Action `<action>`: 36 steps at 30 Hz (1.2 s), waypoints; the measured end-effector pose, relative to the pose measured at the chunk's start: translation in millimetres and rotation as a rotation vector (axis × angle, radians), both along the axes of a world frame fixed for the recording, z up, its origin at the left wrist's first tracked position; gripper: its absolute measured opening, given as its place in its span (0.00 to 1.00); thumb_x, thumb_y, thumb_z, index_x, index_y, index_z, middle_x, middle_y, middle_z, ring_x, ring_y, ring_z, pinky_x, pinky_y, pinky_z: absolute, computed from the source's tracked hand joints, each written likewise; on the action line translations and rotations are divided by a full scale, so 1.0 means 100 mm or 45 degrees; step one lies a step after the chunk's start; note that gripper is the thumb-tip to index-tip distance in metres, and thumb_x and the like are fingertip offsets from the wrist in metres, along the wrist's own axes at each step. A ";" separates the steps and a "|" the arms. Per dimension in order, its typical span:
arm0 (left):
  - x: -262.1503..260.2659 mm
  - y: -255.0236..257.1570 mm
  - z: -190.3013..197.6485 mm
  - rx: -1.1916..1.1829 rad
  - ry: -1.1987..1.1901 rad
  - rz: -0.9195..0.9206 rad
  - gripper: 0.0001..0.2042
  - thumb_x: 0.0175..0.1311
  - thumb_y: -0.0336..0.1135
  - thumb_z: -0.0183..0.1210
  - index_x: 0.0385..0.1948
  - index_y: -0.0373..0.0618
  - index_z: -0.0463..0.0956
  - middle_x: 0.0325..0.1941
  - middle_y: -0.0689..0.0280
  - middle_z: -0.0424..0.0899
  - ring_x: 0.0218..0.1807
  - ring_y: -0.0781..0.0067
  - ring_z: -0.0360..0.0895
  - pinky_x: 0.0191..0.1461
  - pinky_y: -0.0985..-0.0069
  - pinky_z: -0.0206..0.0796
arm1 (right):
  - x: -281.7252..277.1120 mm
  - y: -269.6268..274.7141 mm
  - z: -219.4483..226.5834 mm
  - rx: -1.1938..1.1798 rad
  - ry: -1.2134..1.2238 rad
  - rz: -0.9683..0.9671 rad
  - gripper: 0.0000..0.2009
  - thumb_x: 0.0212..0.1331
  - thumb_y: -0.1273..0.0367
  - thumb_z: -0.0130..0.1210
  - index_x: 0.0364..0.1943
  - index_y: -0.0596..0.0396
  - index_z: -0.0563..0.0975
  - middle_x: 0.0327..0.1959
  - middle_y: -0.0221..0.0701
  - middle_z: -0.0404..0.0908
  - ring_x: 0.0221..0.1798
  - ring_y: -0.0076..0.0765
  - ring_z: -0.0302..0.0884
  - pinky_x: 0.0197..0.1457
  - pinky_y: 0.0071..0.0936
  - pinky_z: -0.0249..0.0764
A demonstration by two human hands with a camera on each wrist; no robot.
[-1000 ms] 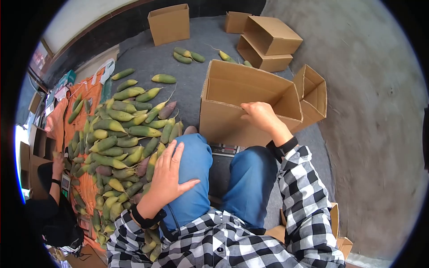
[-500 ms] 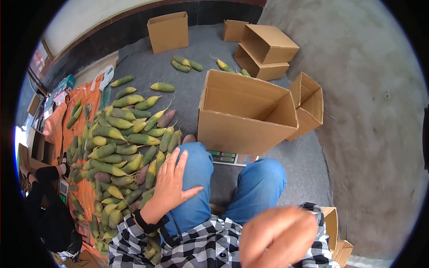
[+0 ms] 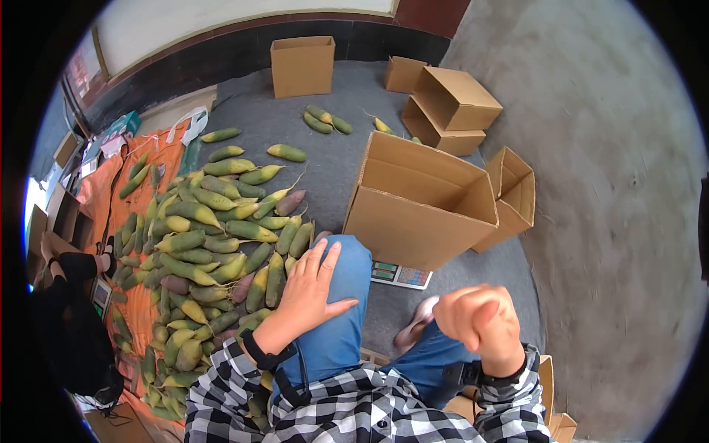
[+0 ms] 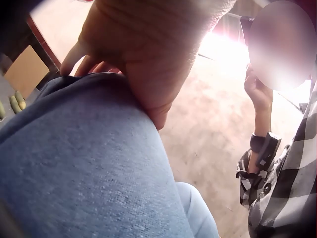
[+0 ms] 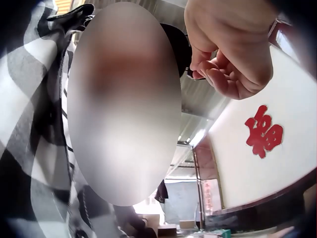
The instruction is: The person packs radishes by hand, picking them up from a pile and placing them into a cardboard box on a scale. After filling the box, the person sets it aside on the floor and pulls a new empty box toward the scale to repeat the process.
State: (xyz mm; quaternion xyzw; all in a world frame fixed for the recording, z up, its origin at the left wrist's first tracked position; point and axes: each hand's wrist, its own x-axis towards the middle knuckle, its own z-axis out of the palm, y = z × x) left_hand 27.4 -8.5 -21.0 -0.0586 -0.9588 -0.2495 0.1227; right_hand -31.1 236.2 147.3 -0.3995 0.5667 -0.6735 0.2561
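Right hand [image 3: 484, 325] has left the big box [image 3: 422, 229], now raised by my face, fingers curled; can't tell if gripping anything. Left hand [image 3: 306, 299] relaxed on my knee [image 3: 351, 269], holding nothing. One big box, one scale [image 3: 402, 275] under it, ahead of both hands. Five other boxes [image 3: 461, 100] around. Radish pile [image 3: 196, 273] beside left hand, uncountable.

Curled right hand [image 5: 232, 44], checked black-and-white shirt [image 5: 30, 114], red character [image 5: 264, 132] (seen tilted) on a white wall [image 5: 230, 158].
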 end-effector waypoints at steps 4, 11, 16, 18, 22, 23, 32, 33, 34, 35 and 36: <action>-0.01 0.00 0.00 -0.014 0.020 -0.001 0.51 0.48 0.55 0.70 0.72 0.42 0.52 0.70 0.44 0.58 0.68 0.42 0.59 0.70 0.53 0.53 | -0.24 0.00 -0.28 0.102 -0.034 -0.166 0.23 0.73 0.57 0.44 0.22 0.57 0.74 0.18 0.25 0.69 0.21 0.20 0.62 0.25 0.20 0.60; -0.06 0.11 0.02 -0.044 -0.011 0.012 0.51 0.48 0.55 0.70 0.71 0.41 0.52 0.70 0.43 0.57 0.68 0.40 0.59 0.70 0.52 0.53 | -0.66 0.07 -0.48 0.344 0.128 -0.384 0.09 0.66 0.68 0.57 0.31 0.57 0.77 0.21 0.21 0.73 0.23 0.14 0.65 0.25 0.16 0.62; -0.17 0.17 0.04 -0.079 -0.047 0.018 0.51 0.47 0.55 0.71 0.71 0.41 0.52 0.70 0.44 0.57 0.68 0.40 0.59 0.70 0.52 0.54 | -0.85 0.27 -0.77 0.470 0.035 -0.319 0.16 0.72 0.62 0.50 0.27 0.56 0.76 0.16 0.20 0.69 0.20 0.15 0.64 0.23 0.18 0.60; -0.20 0.18 0.04 -0.084 -0.028 0.010 0.52 0.46 0.55 0.71 0.71 0.41 0.52 0.70 0.44 0.57 0.68 0.40 0.59 0.70 0.52 0.54 | -0.91 0.31 -0.86 0.548 0.067 -0.443 0.19 0.73 0.59 0.47 0.26 0.56 0.76 0.14 0.22 0.68 0.19 0.16 0.64 0.23 0.19 0.61; -0.20 0.24 0.01 -0.096 -0.025 -0.008 0.52 0.46 0.55 0.71 0.71 0.41 0.53 0.70 0.44 0.57 0.68 0.40 0.59 0.70 0.53 0.55 | -1.21 0.32 -1.05 0.684 0.864 -0.878 0.12 0.64 0.61 0.58 0.37 0.57 0.78 0.34 0.34 0.80 0.35 0.33 0.78 0.39 0.30 0.74; -0.19 0.24 0.00 -0.099 -0.016 -0.014 0.52 0.46 0.55 0.71 0.71 0.41 0.53 0.70 0.44 0.57 0.68 0.40 0.59 0.69 0.53 0.55 | -1.31 0.33 -1.11 0.810 1.093 -0.912 0.16 0.54 0.63 0.65 0.42 0.57 0.77 0.45 0.38 0.79 0.48 0.43 0.77 0.52 0.38 0.73; -0.18 0.25 0.03 -0.087 -0.057 -0.026 0.52 0.45 0.54 0.73 0.71 0.41 0.52 0.71 0.44 0.55 0.68 0.39 0.60 0.70 0.51 0.55 | -1.94 0.43 -1.56 1.037 1.254 -0.704 0.15 0.52 0.68 0.63 0.44 0.57 0.78 0.42 0.38 0.81 0.48 0.47 0.77 0.51 0.39 0.73; -0.18 0.26 0.03 -0.083 -0.057 -0.039 0.52 0.45 0.54 0.73 0.71 0.41 0.52 0.71 0.44 0.55 0.68 0.39 0.60 0.70 0.51 0.55 | -1.95 0.44 -1.59 1.049 1.283 -0.677 0.13 0.52 0.68 0.63 0.41 0.57 0.78 0.39 0.38 0.81 0.46 0.47 0.78 0.48 0.39 0.74; -0.19 0.27 0.03 -0.081 -0.068 -0.036 0.52 0.45 0.54 0.73 0.71 0.41 0.52 0.71 0.44 0.55 0.68 0.39 0.60 0.70 0.51 0.55 | -1.96 0.45 -1.61 1.061 1.313 -0.650 0.12 0.53 0.68 0.62 0.39 0.57 0.78 0.36 0.37 0.81 0.43 0.47 0.79 0.46 0.39 0.74; -0.20 0.29 0.03 -0.070 -0.052 -0.050 0.51 0.45 0.54 0.72 0.71 0.41 0.53 0.70 0.44 0.56 0.68 0.40 0.60 0.69 0.52 0.55 | -1.95 0.45 -1.62 1.064 1.307 -0.641 0.12 0.53 0.68 0.62 0.39 0.57 0.78 0.36 0.37 0.81 0.43 0.47 0.79 0.46 0.39 0.74; -0.22 0.30 0.03 -0.059 -0.031 -0.062 0.51 0.45 0.54 0.72 0.70 0.41 0.54 0.69 0.43 0.58 0.68 0.41 0.60 0.69 0.52 0.55 | -1.95 0.45 -1.62 1.038 1.317 -0.660 0.10 0.53 0.67 0.62 0.36 0.56 0.77 0.33 0.37 0.81 0.41 0.46 0.79 0.44 0.39 0.74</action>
